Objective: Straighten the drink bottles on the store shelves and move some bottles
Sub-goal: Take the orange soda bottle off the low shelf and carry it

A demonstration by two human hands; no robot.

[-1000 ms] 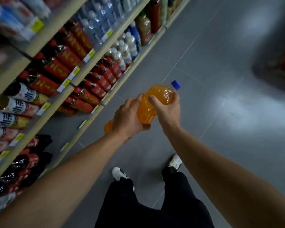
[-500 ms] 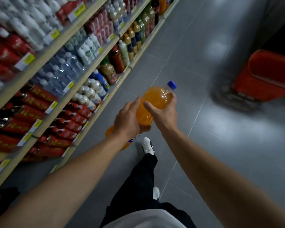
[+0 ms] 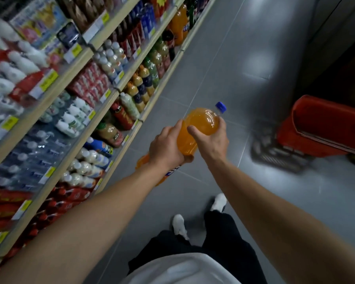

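Note:
A large orange soda bottle (image 3: 201, 124) with a blue cap is held tilted over the aisle floor, cap pointing up and to the right. My left hand (image 3: 165, 148) wraps its lower body and hides most of the label. My right hand (image 3: 212, 140) grips the upper shoulder just below the neck. Store shelves (image 3: 109, 103) packed with drink bottles run along the left. More orange soda bottles (image 3: 179, 25) stand on the bottom shelf far ahead.
A red shopping basket (image 3: 324, 130) sits on a dark crate (image 3: 275, 148) on the floor to the right. Grey tiled floor (image 3: 223, 64) stretches ahead down the aisle. My legs and white shoes (image 3: 218, 201) are below.
I have walked forward along the aisle with the bottle held the same way. The shelf contents slid past, and the red basket has come closer on the right.

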